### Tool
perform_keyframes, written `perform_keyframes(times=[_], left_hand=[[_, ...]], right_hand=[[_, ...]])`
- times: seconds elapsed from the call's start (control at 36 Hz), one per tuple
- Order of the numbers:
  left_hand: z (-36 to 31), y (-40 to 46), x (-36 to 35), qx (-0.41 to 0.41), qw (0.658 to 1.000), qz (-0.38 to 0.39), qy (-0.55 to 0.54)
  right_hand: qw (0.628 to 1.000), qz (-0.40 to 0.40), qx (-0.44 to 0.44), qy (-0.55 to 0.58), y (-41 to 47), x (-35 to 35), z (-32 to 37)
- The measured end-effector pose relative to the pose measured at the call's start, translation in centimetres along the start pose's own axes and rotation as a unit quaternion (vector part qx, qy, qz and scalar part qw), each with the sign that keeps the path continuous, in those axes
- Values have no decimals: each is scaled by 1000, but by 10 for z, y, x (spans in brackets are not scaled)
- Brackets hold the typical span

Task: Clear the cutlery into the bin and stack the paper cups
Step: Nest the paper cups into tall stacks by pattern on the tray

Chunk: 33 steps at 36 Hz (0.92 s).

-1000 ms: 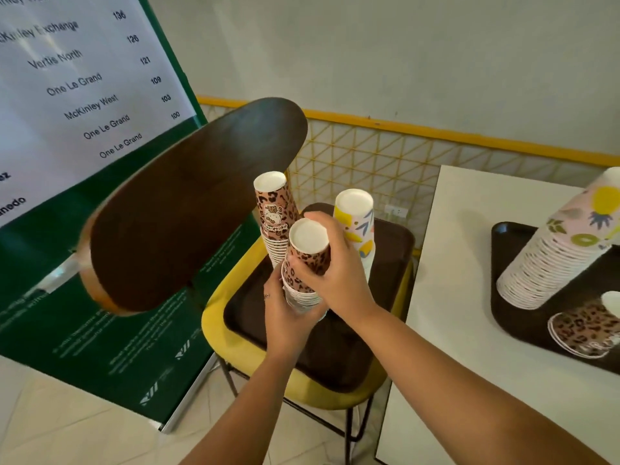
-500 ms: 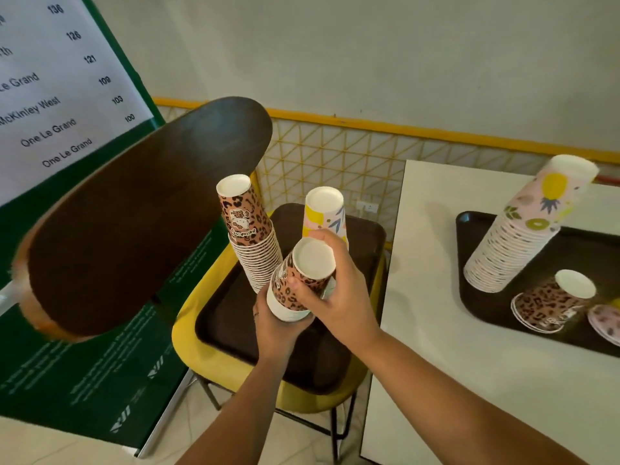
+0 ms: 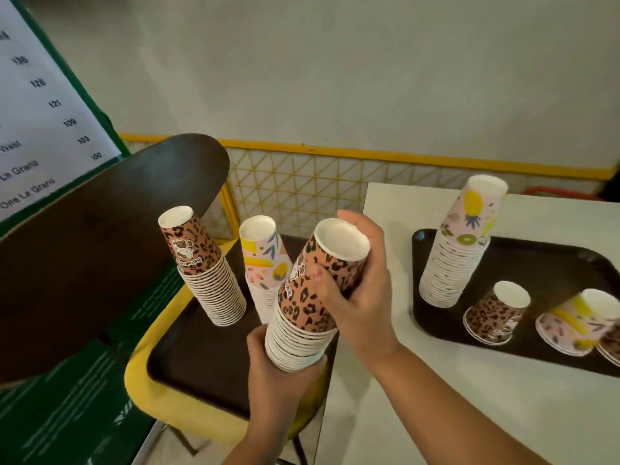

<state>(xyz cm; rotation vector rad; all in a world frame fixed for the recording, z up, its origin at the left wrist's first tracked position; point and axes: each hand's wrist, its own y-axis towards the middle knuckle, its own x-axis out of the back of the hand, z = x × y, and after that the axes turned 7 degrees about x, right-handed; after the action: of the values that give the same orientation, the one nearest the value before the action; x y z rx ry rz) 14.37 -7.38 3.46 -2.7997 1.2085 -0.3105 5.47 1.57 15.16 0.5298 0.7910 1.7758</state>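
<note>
Both hands clasp a tilted leopard-print cup stack (image 3: 310, 297) (bottoms up): left hand (image 3: 278, 374) wraps its rims, right hand (image 3: 359, 297) closes round the top cup. It hangs over a brown tray (image 3: 201, 357) on a yellow chair (image 3: 151, 391); a white table (image 3: 436, 414) lies at 3 o'clock.

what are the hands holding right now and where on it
Both hold one leopard-print cup stack, upside down and tilted. The left hand cups its lower end at the rims; the right hand wraps the side of the top cup.

The white sign (image 3: 40, 129) at the left edge carried a column of numbers: 136, 126, 121, 109, 103, 100. Beside them stood cut-off words, "West" and "One Le Grand". The leopard cups' (image 3: 191, 245) logo lettering was too blurred to read.
</note>
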Motion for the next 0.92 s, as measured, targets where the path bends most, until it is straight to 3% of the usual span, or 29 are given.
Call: perform_keyframes(times=[0.28, 0.64, 0.92], left_hand=[[-29, -34, -114, -6, 983, 183, -10], [-38, -74, -234, 24, 976, 215, 27], [-34, -93, -258, 57, 965, 256, -3]], right_hand=[[998, -5, -46, -41, 15, 118, 9], [975, 77, -172, -120, 17, 252, 8], [964, 88, -191, -161, 9, 281, 1]])
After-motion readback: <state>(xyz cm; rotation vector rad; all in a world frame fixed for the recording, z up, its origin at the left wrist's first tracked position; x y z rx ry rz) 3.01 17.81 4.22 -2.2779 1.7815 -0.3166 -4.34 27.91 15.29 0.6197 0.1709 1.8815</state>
